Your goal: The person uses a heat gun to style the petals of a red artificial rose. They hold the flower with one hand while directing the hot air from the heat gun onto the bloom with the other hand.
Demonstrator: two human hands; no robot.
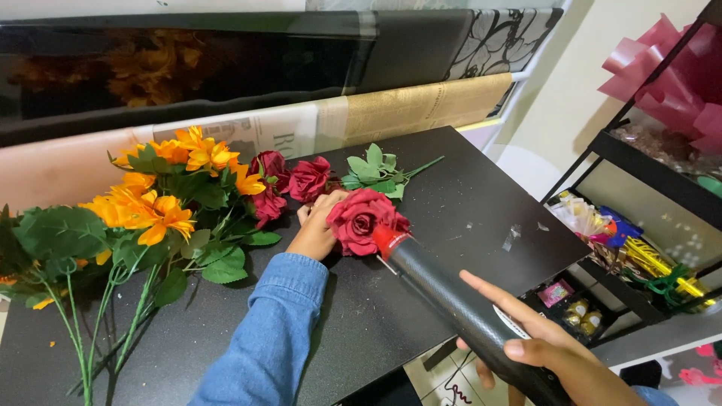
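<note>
Here the left hand (pixel 316 233) grips a red rose head (pixel 361 218) at table centre, while the right hand (pixel 556 361) clasps a glue gun (pixel 451 293) touching it; two roses (pixel 289 180) beyond look done.

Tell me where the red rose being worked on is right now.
The red rose lies near the middle of the black table in the head view, under the left hand, with the red tip of the glue gun in the right hand against it.

Orange artificial flowers (pixel 162 203) lie on the black table (pixel 466 218), wrapping-paper rolls (pixel 421 109) lean behind, and a black shelf (pixel 647 169) holds pink ribbon (pixel 665 64).
</note>
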